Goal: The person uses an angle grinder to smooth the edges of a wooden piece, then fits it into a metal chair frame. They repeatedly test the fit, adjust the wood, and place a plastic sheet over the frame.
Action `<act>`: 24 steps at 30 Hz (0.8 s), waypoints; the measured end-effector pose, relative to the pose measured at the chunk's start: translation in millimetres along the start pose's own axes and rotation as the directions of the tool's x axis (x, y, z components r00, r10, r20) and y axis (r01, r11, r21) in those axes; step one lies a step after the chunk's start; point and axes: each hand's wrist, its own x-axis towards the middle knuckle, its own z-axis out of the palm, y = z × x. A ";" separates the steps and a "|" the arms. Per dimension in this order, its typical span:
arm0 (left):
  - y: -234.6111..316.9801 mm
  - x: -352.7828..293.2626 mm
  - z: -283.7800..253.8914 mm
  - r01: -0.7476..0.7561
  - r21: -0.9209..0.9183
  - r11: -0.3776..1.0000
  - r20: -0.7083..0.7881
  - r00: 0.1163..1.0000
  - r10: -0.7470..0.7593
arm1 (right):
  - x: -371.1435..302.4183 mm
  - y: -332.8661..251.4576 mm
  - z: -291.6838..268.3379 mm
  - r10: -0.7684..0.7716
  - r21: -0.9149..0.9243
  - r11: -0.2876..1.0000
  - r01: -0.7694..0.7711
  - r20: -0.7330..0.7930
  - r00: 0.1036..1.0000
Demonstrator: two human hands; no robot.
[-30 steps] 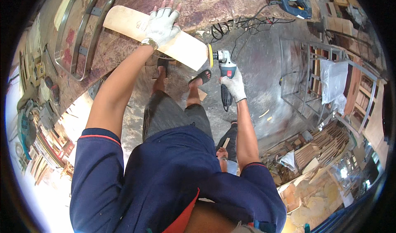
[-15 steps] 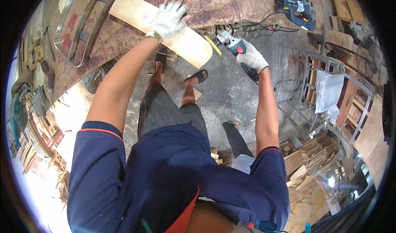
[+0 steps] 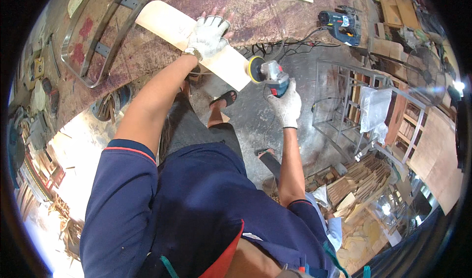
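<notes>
While gloved left hand (image 3: 209,34) presses flat on pale curved plank (image 3: 191,42), right hand (image 3: 286,106) grips disc sander (image 3: 268,74).

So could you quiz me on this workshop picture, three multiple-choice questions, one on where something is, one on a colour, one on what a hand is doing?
1. Where does the left hand rest?
A. flat on the pale wooden board
B. on the metal rack
C. on the floor

2. What colour is the sanding disc on the power sander?
A. red
B. yellow
C. black

3. What is the right hand doing?
A. hanging empty
B. gripping the sander
C. holding a hammer

Answers: 1 A, the gloved palm is spread on the board. 2 B, the disc's face by the board's end is yellow. 3 B, the gloved fingers wrap the sander's body.
</notes>
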 end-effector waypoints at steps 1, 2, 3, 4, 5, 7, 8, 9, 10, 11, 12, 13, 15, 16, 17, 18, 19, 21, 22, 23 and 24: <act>0.0 -0.2 -0.8 -0.004 -0.019 1.000 -0.011 1.000 0.004 | -3.2 -9.6 -0.5 -0.030 -0.003 1.000 0.029 -0.032 0.999; 0.0 -0.4 -1.5 -0.009 -0.042 0.999 -0.005 1.000 0.009 | -8.4 -15.3 -1.4 -0.011 -0.009 1.000 0.011 -0.024 1.000; 0.1 0.0 -2.0 -0.005 -0.061 0.998 -0.004 1.000 0.005 | -13.9 -19.6 -0.9 0.009 -0.013 1.000 -0.010 -0.014 1.000; -0.5 0.5 -2.6 -0.006 -0.071 0.997 -0.037 0.999 0.004 | -18.7 -22.2 0.6 0.028 -0.015 1.000 -0.028 -0.007 1.000; -0.1 -0.1 -3.1 -0.006 -0.083 0.997 -0.032 0.999 0.003 | -27.4 -24.0 5.3 0.062 0.003 0.998 -0.061 -0.059 0.996; 0.1 -0.9 -3.6 -0.010 -0.129 0.992 -0.027 1.000 0.007 | -46.4 -22.7 15.8 0.125 0.054 0.991 -0.121 -0.079 0.989; -0.1 -2.0 -3.9 -0.008 -0.147 0.989 -0.023 1.000 0.004 | -56.9 -21.1 22.0 0.167 0.081 0.984 -0.160 -0.089 0.982; -0.7 -2.3 -4.3 -0.012 -0.175 0.985 -0.043 0.999 0.005 | -67.2 -20.8 29.8 0.213 0.159 0.968 -0.195 -0.104 0.972; -1.5 -2.3 -4.9 -0.021 -0.203 0.979 -0.088 0.996 0.003 | -77.9 -23.2 40.5 0.270 0.196 0.951 -0.240 -0.143 0.952; -1.9 -2.7 -5.7 -0.029 -0.207 0.978 -0.107 0.994 0.007 | -89.8 -24.5 50.3 0.308 0.261 0.929 -0.262 -0.156 0.938; -2.4 -2.8 -6.8 -0.039 -0.261 0.964 -0.088 0.996 0.017 | -100.1 -25.7 59.2 0.351 0.328 0.901 -0.284 -0.166 0.921; -4.1 -2.1 -8.7 -0.046 -0.310 0.950 -0.074 0.997 0.024 | -110.5 -27.8 67.4 0.380 0.404 0.869 -0.285 -0.178 0.908; -9.6 -1.1 -14.6 -0.057 -0.376 0.925 -0.021 0.998 0.053 | -132.1 -28.4 78.6 0.428 0.635 0.715 -0.293 -0.067 0.901; -14.3 -2.0 -18.6 -0.108 -0.419 0.902 -0.048 0.994 0.097 | -144.2 -28.7 82.7 0.455 0.755 0.598 -0.270 -0.043 0.889; -20.1 -5.0 -23.0 -0.157 -0.460 0.874 -0.078 0.988 0.136 | -155.3 -27.4 84.6 0.454 0.809 0.541 -0.230 -0.051 0.890; -28.3 -6.3 -27.9 -0.183 -0.488 0.854 -0.061 0.983 0.176 | -162.3 -24.9 84.0 0.428 0.867 0.464 -0.181 -0.041 0.903; -37.1 -6.5 -32.9 -0.171 -0.427 0.888 0.165 0.951 0.262 | -167.4 -22.1 82.1 0.482 0.892 0.388 -0.232 0.018 0.876; -61.1 -23.5 -42.6 -0.375 -0.323 0.869 0.037 0.912 0.408 | -173.7 -17.4 76.1 0.516 0.901 0.344 -0.264 0.054 0.855; -72.9 -29.0 -46.2 -0.470 -0.264 0.842 -0.033 0.877 0.479 | -174.5 -15.7 72.0 0.498 0.914 0.317 -0.253 0.067 0.865; -81.1 -32.0 -48.4 -0.512 -0.247 0.823 -0.025 0.852 0.523 | -170.7 -13.8 66.9 0.481 0.918 0.342 -0.202 0.014 0.877; -87.1 -34.9 -50.0 -0.550 -0.231 0.803 -0.015 0.827 0.562 | -165.0 -14.3 63.1 0.523 0.899 0.356 -0.255 0.035 0.852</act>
